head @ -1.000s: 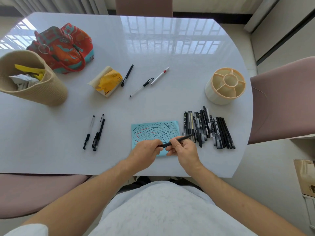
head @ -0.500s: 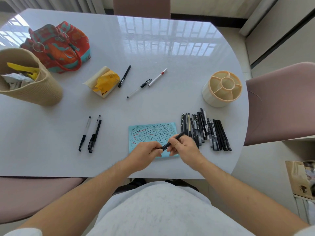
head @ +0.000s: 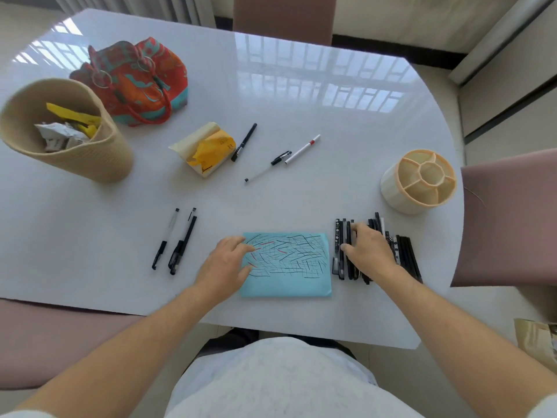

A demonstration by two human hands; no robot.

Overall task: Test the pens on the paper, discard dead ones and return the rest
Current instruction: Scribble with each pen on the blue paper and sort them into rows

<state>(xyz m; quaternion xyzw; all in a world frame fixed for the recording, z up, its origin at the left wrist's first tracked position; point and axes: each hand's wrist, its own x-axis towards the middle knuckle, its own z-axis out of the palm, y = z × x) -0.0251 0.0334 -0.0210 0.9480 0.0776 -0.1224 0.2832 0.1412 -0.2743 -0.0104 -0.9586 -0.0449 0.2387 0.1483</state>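
From the head camera, the right hand [head: 366, 251] lies spread over the row of pens [head: 346, 251], fingers fairly straight and touching the barrels — whether any one pen is pinched cannot be told. Just left of that hand is the blue paper [head: 289, 276], covered in black and red scribbles. The left hand [head: 226, 263] rests flat on the paper's left edge, fingers relaxed, holding nothing. Further left of it lie two black pens [head: 180, 245] side by side. Beyond the right hand stands the cream divided pen holder [head: 419, 181] — apart from the row. Far left on the table [head: 331, 122] sits the woven bin [head: 99, 158].
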